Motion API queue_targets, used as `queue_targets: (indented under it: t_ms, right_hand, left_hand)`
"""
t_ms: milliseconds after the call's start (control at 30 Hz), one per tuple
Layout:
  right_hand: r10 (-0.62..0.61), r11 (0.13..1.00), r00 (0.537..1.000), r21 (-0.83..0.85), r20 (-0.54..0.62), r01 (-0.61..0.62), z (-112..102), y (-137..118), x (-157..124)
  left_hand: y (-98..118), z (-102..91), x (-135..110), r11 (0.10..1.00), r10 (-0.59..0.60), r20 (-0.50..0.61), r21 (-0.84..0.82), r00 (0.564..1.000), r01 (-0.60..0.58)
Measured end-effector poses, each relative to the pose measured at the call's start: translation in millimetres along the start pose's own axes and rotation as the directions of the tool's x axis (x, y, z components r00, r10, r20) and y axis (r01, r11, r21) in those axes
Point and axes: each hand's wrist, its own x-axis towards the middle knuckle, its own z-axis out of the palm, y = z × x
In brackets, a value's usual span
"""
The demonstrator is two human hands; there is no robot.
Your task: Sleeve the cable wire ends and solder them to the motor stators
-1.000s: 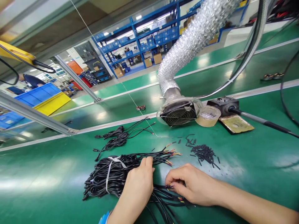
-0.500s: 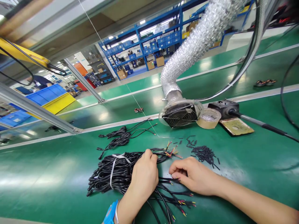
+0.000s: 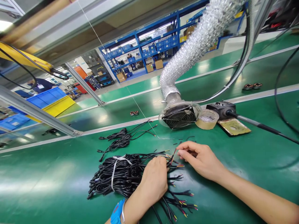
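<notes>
A thick bundle of black, rubbery cables point(image 3: 106, 177), bound with a white strip point(image 3: 113, 174), lies on a glossy green worktop point(image 3: 46, 177). Its red, yellow and black wire ends point(image 3: 183, 203) fan out to the right. The person's left hand point(image 3: 155, 175), at the bundle's right side, curls over the cables and has slid slightly further right along them. The right hand point(image 3: 201, 160) has just moved from beside the bundle's wire ends to beyond its far right, now hiding most of a pile of short black tubes point(image 3: 190, 137). Its thumb and forefinger meet at a thin red wire point(image 3: 175, 152); whether they pinch it, I cannot tell. The hands are near but apart. The shift seems to narrow the work to one wire end.
</notes>
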Motion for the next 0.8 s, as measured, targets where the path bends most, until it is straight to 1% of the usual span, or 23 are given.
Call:
queue_targets:
  t_ms: [100, 200, 367, 600, 700, 800]
  right_hand:
    - [-0.007, 1.0, 0.999, 0.008, -0.048, 0.007, -2.0, 2.5, 0.0]
    - [-0.008, 1.0, 0.999, 0.016, -0.052, 0.009, -2.3, 3.8, 0.0]
    - [-0.016, 1.0, 0.999, -0.017, -0.047, 0.015, -2.9, 0.9, -0.8]
    - [-0.041, 0.996, 0.999, -0.081, -0.028, 0.039, -3.5, -3.7, -3.3]
    - [-0.042, 0.995, 0.999, -0.087, -0.017, 0.04, -2.6, -3.4, -3.1]
    - [-0.042, 0.996, 0.998, -0.08, -0.04, 0.039, -1.9, -1.5, -2.9]
  left_hand:
    - [1.6, -6.7, -0.9, 0.99, 0.006, 0.013, -0.142, 1.0, -0.004]
    - [2.4, -14.4, -1.2, 0.962, 0.031, 0.037, -0.272, 0.999, -0.02]
    - [-0.4, -20.9, -1.7, 0.917, 0.027, 0.075, -0.398, 0.997, 0.005]
    - [-4.8, -21.9, -2.1, 0.875, 0.021, 0.081, -0.484, 0.996, 0.021]
    - [-3.9, -17.6, 0.8, 0.884, -0.003, 0.061, -0.467, 0.998, 0.031]
    - [-0.9, -12.9, 3.6, 0.901, -0.036, 0.053, -0.429, 0.998, 0.055]
